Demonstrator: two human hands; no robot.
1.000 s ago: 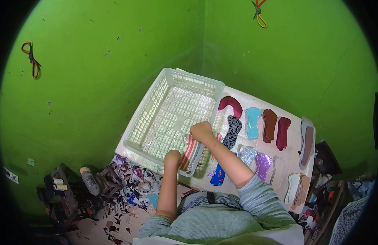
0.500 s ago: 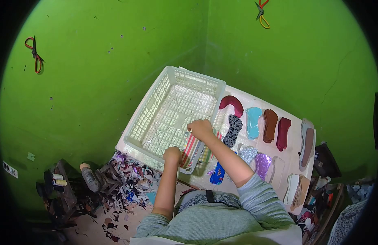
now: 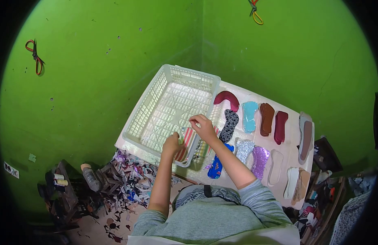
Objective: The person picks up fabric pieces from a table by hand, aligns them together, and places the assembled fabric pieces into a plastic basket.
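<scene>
Nearest, a person in a grey ribbed top (image 3: 201, 212) faces a desk (image 3: 289, 157), with 2 bare forearms reaching forward over it. The left hand (image 3: 171, 145) is over the near corner of a pale plastic basket (image 3: 172, 102), its fingers loosely bent beside a striped cloth (image 3: 189, 138); whether they grip it cannot be told. The right hand (image 3: 203, 128) is a little farther in, above the basket's near right part, with thumb and forefinger close together; whether they pinch anything cannot be told. The striped cloth, red, white and pale, lies at this near corner, and stripes also show on the outer side of the rim; whether it is 1 piece or more is unclear.

Right of the basket, shaped pieces are laid out. In the nearer group are a blue flowered piece (image 3: 215, 166), a silver glittery piece (image 3: 243, 150), a purple glittery piece (image 3: 260, 162) and, farther right, white pieces (image 3: 291, 183) beside tan pieces (image 3: 300, 187). Beyond them are a black-and-white patterned piece (image 3: 229, 126), light blue pieces (image 3: 250, 116), brown pieces (image 3: 266, 118) and a dark red curved stack (image 3: 227, 98). On the green walls hang 2 pairs of scissors (image 3: 35, 56)
</scene>
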